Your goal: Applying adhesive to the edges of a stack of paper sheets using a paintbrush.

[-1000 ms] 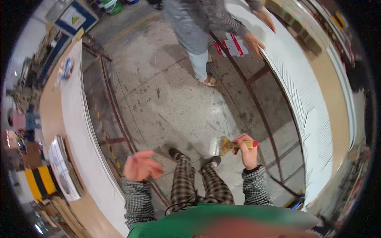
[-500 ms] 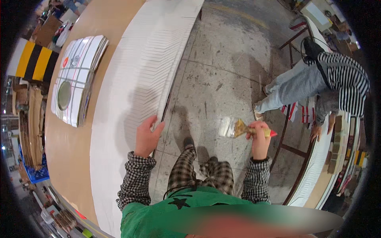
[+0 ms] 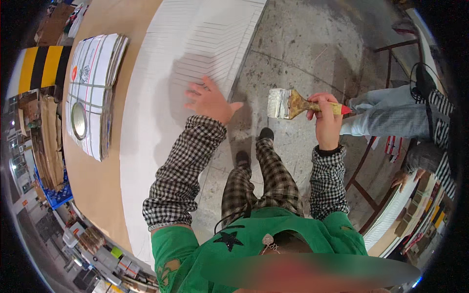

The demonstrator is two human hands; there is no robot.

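My right hand (image 3: 326,119) is closed around the yellowish, red-tipped handle of a wide flat paintbrush (image 3: 297,104). The brush is held level over the floor, its pale, whitish bristle end pointing left. My left hand (image 3: 212,100) has its fingers spread over the right-hand edge of a long run of white sheets (image 3: 146,122). These overlap like a fan, showing many thin staggered edges. Whether the left fingers touch the sheets cannot be told. The sheets lie along a tan tabletop (image 3: 93,180).
A strapped bundle of white printed sheets (image 3: 93,63) lies at the table's left, with a round, shiny-rimmed object (image 3: 78,120) on it. A yellow-and-black striped panel (image 3: 41,68) stands beyond. At right, a person in striped sleeves (image 3: 439,122) works at another table with a brown metal frame (image 3: 364,193).
I have stepped forward and my left hand has moved away from me along the sheets, fingers spreading. The brush has risen in view, still in my right hand.
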